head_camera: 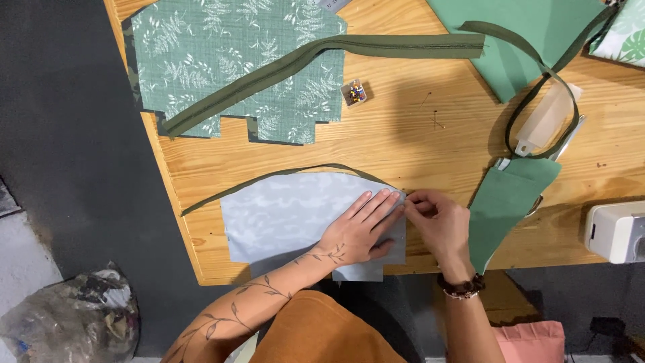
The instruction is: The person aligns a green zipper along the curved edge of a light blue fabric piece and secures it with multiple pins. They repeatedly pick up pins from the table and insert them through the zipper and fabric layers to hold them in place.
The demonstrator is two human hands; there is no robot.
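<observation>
From the head camera, the pale grey fabric panel [289,215] lies flat near the worktop's [416,134] front edge, at about 6 o'clock in the view. Its long axis runs 9 to 3 o'clock, curved edge toward 12 o'clock, straight edge toward the person. The lower right corner is hidden under the hands, and a small tab of it hangs past the worktop edge.

The left hand [359,232] lies flat, fingers spread and pointing toward 2 o'clock, pressing the panel down; it grips nothing. The right hand [437,222] sits just beside it at 3 o'clock, its fingertips [411,202] pinched together at the panel's right end where a thin olive zipper tape [295,171] meets the curved edge. The grip looks closed on the tape and fabric edge, perhaps on a pin, though that is too small to make out.

The tape follows the curve and trails off toward 8 o'clock.

At 11 o'clock lies a green fern-print fabric piece [222,60] with a stepped lower edge, crossed by a wider olive zipper [322,57] running from 8 to 2 o'clock. A small box of coloured pins [354,93] sits near its right edge. At 3 o'clock a plain green fabric piece [507,202] covers most of a pair of scissors, only the blades showing. A white sewing machine [615,232] is cut off at the right edge.
</observation>
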